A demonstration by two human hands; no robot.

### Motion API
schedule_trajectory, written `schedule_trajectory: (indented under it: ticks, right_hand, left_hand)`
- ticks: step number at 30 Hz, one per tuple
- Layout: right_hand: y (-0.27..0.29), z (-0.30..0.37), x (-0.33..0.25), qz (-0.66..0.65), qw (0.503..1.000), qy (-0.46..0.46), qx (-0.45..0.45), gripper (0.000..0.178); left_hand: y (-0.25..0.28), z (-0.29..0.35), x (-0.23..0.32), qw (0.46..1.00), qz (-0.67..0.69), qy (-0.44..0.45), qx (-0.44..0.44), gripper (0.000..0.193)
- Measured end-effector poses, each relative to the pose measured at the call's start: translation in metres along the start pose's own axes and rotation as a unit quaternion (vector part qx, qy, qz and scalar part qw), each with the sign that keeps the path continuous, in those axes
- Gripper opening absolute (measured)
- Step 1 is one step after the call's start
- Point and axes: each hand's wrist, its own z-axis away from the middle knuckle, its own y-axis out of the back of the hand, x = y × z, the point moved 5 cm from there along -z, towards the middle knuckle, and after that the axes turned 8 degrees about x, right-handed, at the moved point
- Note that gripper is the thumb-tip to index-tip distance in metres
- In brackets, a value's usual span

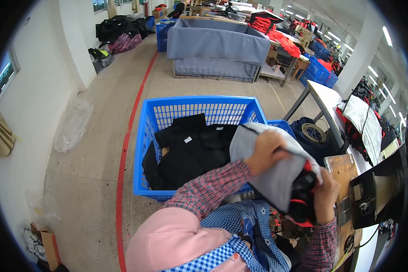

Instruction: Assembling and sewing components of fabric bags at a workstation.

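Observation:
Between my hands hangs a sewn fabric piece [276,181] with a light grey lining, dark edging and red and black parts on its right side. My left hand [266,153] is closed on its upper part, the fingers slightly blurred. Along the right edge, my right hand [326,195] grips it beside the red and black portion. Just left of the piece stands a blue plastic basket [139,149], its rim partly behind my left arm. Black fabric pieces [186,158] with small white labels lie in that basket.
To the right is a wooden board [342,174] beside a black machine [378,190]. A white table [326,97] carries another grey and red piece [362,122]. Farther off stands a large cloth-lined cart [217,43]. A red floor line [127,140] runs left of the basket.

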Motion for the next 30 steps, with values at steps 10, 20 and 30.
schedule_trajectory:
  ticks: [10, 20, 30]
  right_hand:
    - [0.092, 0.006, 0.017, -0.172, 0.934, -0.273, 0.15, 0.019]
    - [0.027, 0.174, 0.129, -0.492, 0.702, -0.514, 0.038, 0.036]
    - [0.098, 0.172, 0.232, -0.357, 0.729, -0.557, 0.178, 0.03]
  left_hand:
    - [-0.12, -0.193, 0.083, 0.989, 0.068, -0.063, -0.117, 0.058]
    - [-0.264, 0.0, 0.06, 0.894, 0.047, -0.061, -0.442, 0.045]
    - [-0.361, 0.06, 0.102, 0.849, 0.051, -0.083, -0.52, 0.057]
